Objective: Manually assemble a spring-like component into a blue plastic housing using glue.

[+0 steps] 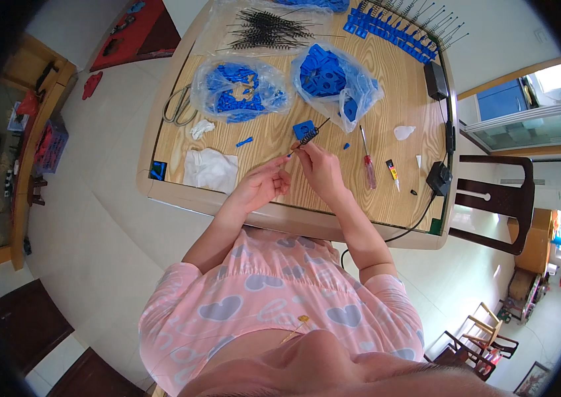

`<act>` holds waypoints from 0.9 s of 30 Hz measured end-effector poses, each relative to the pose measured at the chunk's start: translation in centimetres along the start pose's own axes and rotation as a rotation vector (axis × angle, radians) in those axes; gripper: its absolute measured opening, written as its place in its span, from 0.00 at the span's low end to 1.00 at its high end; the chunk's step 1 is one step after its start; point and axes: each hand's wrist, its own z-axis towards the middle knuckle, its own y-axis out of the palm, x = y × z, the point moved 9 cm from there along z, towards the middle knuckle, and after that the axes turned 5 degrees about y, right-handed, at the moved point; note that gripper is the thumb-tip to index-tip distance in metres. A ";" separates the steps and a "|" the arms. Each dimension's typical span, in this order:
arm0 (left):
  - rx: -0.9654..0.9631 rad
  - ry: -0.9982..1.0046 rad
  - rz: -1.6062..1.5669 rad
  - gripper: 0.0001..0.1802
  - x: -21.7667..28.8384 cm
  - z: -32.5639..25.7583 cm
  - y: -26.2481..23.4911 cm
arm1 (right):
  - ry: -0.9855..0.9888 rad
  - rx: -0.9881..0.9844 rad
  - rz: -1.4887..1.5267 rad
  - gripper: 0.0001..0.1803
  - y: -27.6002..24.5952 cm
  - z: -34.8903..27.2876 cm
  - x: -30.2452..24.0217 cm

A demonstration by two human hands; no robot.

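Note:
A black coil spring with a straight wire end (308, 136) slants up from my right hand (320, 167), whose thumb and fingers are closed on it. Close beside it, my left hand (264, 186) has its fingertips together at the spring's lower end. A tiny blue bit shows there, mostly hidden by the fingers. Just beyond the spring, a flat blue plastic piece (303, 128) lies on the wooden table (333, 198). A small blue rod-shaped part (245, 141) rests to the left, and a smaller blue bit (346, 145) to the right.
Bags of blue parts (241, 106) (323, 73) and a pile of black springs (270, 30) lie farther back. Assembled blue pieces with springs (393, 33) line the far right edge. Scissors (178, 106), white cloth (211, 170), screwdriver (369, 169), glue tube (393, 173) and corded adapter (438, 177) surround my hands.

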 end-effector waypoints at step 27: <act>-0.008 0.016 0.016 0.21 0.0 0.0 -0.1 | 0.021 -0.004 0.019 0.05 0.2 -0.1 0.4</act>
